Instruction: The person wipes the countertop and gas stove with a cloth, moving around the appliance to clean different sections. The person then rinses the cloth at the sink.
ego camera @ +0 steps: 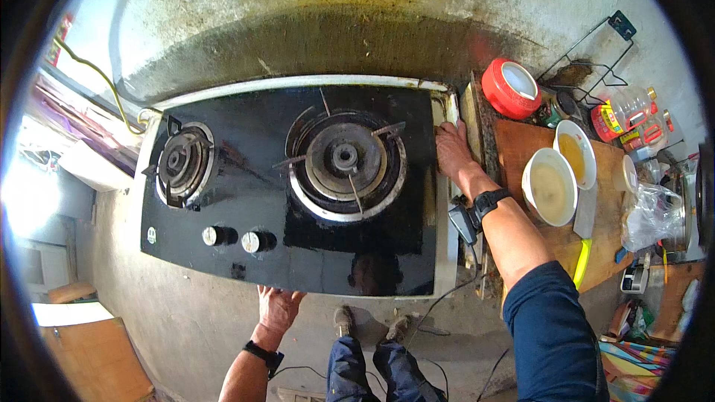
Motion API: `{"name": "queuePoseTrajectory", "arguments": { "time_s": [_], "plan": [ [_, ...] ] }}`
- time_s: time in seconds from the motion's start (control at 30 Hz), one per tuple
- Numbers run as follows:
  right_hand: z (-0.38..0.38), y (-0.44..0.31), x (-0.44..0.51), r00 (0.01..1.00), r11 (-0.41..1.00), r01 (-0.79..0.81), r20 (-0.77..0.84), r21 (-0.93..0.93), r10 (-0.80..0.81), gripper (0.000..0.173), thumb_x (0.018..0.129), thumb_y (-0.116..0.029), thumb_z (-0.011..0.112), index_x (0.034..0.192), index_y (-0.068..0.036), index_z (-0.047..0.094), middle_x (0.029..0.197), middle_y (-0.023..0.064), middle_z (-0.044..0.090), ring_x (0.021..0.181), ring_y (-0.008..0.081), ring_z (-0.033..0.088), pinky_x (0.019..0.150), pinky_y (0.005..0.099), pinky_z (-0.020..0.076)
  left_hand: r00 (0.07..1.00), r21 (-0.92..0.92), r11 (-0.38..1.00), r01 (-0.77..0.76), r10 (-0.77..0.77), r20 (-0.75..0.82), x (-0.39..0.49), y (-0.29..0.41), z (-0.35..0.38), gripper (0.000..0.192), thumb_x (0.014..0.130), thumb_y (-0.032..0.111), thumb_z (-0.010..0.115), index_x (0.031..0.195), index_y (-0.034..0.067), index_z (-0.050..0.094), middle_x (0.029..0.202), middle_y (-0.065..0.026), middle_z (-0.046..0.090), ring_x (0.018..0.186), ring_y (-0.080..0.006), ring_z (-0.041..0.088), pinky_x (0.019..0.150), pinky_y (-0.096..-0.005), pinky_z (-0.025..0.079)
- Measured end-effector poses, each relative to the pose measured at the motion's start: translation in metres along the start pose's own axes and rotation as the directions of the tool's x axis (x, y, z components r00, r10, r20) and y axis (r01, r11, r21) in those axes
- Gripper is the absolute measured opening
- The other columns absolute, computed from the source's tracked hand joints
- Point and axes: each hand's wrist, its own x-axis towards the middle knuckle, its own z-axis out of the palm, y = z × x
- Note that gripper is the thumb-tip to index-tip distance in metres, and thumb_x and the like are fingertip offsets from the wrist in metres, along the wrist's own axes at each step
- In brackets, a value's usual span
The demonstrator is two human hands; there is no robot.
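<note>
A black glass-topped two-burner gas stove [262, 240] fills the middle of the view. My left hand [279, 310] is at its front edge, the fingertips partly hidden beneath the rim. On the stove's right side, my right hand [455, 151] grips the edge, close to the neighbouring counter; part of its grip is hidden. The larger burner [345, 157] sits nearest my right hand. A smaller burner [181, 161] lies to the left, with two control knobs [254, 242] at the front. Black straps circle both wrists.
On the right, a wooden cutting board [516, 142] bears two white bowls of liquid [550, 185] and a cleaver with a yellow-green handle [582, 265]. Behind are a red round container [505, 89] and plastic bottles [620, 114]. Cables [447, 293] hang and trail across the floor.
</note>
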Motion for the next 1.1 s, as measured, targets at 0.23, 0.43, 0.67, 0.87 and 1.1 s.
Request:
{"name": "queuePoseTrajectory", "arguments": {
  "time_s": [0.23,0.43,0.67,0.87,1.1],
  "plan": [
    [-0.002,-0.024,-0.052,0.998,0.993,0.021,-0.055,0.115,-0.015,0.022,0.077,-0.005,0.059,0.094,-0.012,0.072,0.106,0.0084,0.067,0.116,0.0296,0.049,0.113,0.0479,0.0239,1.000,0.026,1.000,0.014,-0.014,-0.004,-0.002,-0.004,0.006,0.042,0.079,0.028,0.077,0.116,0.010,0.069,0.130,-0.0144,0.060,0.126,-0.0376,0.049,0.110,-0.0547,0.033],
    [-0.015,-0.056,-0.108,0.993,0.992,0.098,-0.071,0.076,-0.092,0.022,0.084,-0.010,0.053,0.096,-0.011,0.071,0.107,0.0076,0.068,0.112,0.0298,0.050,0.108,0.0471,0.0287,1.000,0.018,1.000,-0.006,0.007,-0.018,0.001,-0.003,0.002,0.042,0.076,0.023,0.078,0.115,0.010,0.069,0.127,-0.0121,0.063,0.125,-0.0351,0.050,0.110,-0.0522,0.033],
    [-0.014,-0.093,-0.154,0.997,0.996,0.059,-0.053,0.063,-0.055,0.029,0.085,-0.014,0.054,0.111,-0.013,0.069,0.119,0.0095,0.063,0.113,0.0315,0.049,0.104,0.0482,0.0339,1.000,0.036,0.999,0.003,-0.004,0.014,0.002,-0.004,0.003,0.048,0.075,0.024,0.079,0.120,0.013,0.067,0.133,-0.0090,0.060,0.132,-0.0318,0.047,0.113,-0.0498,0.031],
    [-0.011,-0.121,-0.193,0.998,0.974,0.062,-0.043,0.219,-0.053,0.030,0.082,-0.017,0.058,0.110,-0.012,0.067,0.114,0.0119,0.063,0.108,0.0346,0.050,0.097,0.0465,0.0379,0.999,0.029,0.998,-0.047,0.048,-0.024,0.002,-0.008,0.006,0.044,0.077,0.025,0.078,0.116,0.008,0.066,0.127,-0.0127,0.061,0.123,-0.0352,0.051,0.105,-0.0504,0.036],
    [-0.025,-0.161,-0.230,0.995,0.943,-0.085,0.069,0.321,0.066,0.028,0.082,-0.009,0.061,0.110,-0.013,0.066,0.108,0.0125,0.062,0.105,0.0352,0.051,0.096,0.0490,0.0382,0.999,0.012,0.999,0.033,-0.033,0.042,0.002,-0.005,0.006,0.057,0.075,0.024,0.079,0.128,0.011,0.063,0.141,-0.0121,0.053,0.135,-0.0349,0.042,0.113,-0.0494,0.030]
  ]
}}
